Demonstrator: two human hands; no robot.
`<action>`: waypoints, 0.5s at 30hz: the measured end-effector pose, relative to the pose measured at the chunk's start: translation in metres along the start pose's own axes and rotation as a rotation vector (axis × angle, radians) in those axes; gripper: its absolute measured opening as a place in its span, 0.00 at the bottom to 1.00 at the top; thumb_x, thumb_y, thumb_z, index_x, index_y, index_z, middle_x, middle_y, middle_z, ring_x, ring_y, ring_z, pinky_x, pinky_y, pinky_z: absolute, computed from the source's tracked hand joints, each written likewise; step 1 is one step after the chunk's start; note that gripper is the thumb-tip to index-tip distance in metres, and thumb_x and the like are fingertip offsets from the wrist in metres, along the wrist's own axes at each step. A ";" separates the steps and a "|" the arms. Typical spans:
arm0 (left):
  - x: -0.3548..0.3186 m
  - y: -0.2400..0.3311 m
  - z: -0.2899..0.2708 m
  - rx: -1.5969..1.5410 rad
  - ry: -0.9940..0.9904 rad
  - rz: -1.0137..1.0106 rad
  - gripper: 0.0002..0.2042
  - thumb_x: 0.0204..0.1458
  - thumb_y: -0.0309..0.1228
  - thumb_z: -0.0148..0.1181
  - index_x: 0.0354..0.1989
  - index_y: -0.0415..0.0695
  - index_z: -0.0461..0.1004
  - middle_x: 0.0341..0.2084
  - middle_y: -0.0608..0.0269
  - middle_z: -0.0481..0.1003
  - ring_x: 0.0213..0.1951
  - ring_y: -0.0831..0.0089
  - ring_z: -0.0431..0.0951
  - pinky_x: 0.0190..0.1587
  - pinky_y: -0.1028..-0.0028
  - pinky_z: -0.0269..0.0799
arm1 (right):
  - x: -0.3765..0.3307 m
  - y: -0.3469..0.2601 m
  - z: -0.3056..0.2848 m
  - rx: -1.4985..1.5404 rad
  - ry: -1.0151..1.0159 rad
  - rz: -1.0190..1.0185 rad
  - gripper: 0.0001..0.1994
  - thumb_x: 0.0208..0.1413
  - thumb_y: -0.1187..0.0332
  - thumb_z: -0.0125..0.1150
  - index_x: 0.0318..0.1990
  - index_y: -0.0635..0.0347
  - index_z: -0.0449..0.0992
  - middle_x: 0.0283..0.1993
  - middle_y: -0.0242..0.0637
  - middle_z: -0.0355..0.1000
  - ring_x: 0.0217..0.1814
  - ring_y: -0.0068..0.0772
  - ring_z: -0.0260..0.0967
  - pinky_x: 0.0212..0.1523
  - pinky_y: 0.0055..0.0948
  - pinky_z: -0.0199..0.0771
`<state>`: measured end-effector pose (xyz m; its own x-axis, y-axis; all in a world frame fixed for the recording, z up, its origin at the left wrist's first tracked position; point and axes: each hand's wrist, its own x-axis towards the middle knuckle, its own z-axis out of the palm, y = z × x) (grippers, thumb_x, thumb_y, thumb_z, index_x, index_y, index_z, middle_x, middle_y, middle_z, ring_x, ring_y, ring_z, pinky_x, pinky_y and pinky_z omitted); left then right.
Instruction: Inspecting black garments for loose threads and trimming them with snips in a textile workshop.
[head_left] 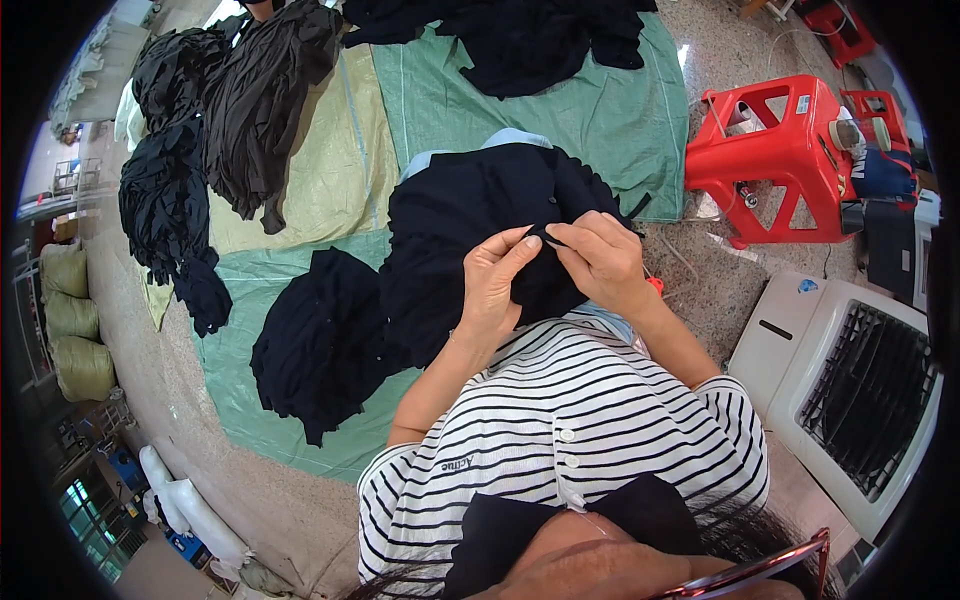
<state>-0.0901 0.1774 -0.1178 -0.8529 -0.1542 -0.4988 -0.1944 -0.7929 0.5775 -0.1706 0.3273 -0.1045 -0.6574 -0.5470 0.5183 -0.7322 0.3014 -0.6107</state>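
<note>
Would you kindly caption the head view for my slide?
Both hands, left hand and right hand, pinch a dark navy garment above green tarps.

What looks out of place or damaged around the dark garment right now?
Nothing stands out. Left hand and right hand pinch the dark garment on the lap; other dark piles lie loosely on the green tarp.

Green tarp [600, 120] spread on the stone floor [230, 480], yellowish tarp [340, 170] beside it. Dark clothing heaps on them: one pile [320, 345] at lower left, one [265, 90] at upper left, another [520, 40] at the top. Red plastic stool [775, 150] at right. White fan unit with black grille [850, 380] at lower right. Stuffed sacks [70, 320] at far left.
</note>
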 end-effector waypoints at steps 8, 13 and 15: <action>0.004 -0.005 -0.005 0.714 0.023 0.465 0.05 0.56 0.20 0.61 0.39 0.34 0.79 0.30 0.64 0.79 0.31 0.79 0.76 0.37 0.80 0.71 | 0.000 0.002 0.006 0.127 -0.040 0.080 0.14 0.42 0.84 0.67 0.39 0.62 0.79 0.29 0.38 0.71 0.29 0.37 0.72 0.29 0.31 0.72; 0.005 -0.004 -0.007 0.956 -0.020 0.667 0.06 0.55 0.21 0.62 0.39 0.32 0.77 0.27 0.58 0.76 0.30 0.74 0.76 0.37 0.77 0.71 | 0.003 0.001 0.005 0.170 -0.073 0.157 0.12 0.43 0.84 0.66 0.36 0.63 0.78 0.30 0.39 0.71 0.30 0.38 0.72 0.30 0.30 0.72; 0.005 -0.002 -0.007 0.897 -0.057 0.627 0.05 0.57 0.23 0.62 0.38 0.33 0.78 0.26 0.66 0.77 0.29 0.80 0.73 0.35 0.80 0.68 | 0.005 0.001 0.004 0.189 -0.071 0.162 0.12 0.43 0.84 0.66 0.36 0.63 0.78 0.30 0.39 0.71 0.31 0.38 0.72 0.30 0.30 0.71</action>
<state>-0.0909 0.1745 -0.1260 -0.9401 -0.3346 0.0649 0.0194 0.1376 0.9903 -0.1732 0.3216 -0.1050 -0.7442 -0.5592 0.3653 -0.5679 0.2419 -0.7868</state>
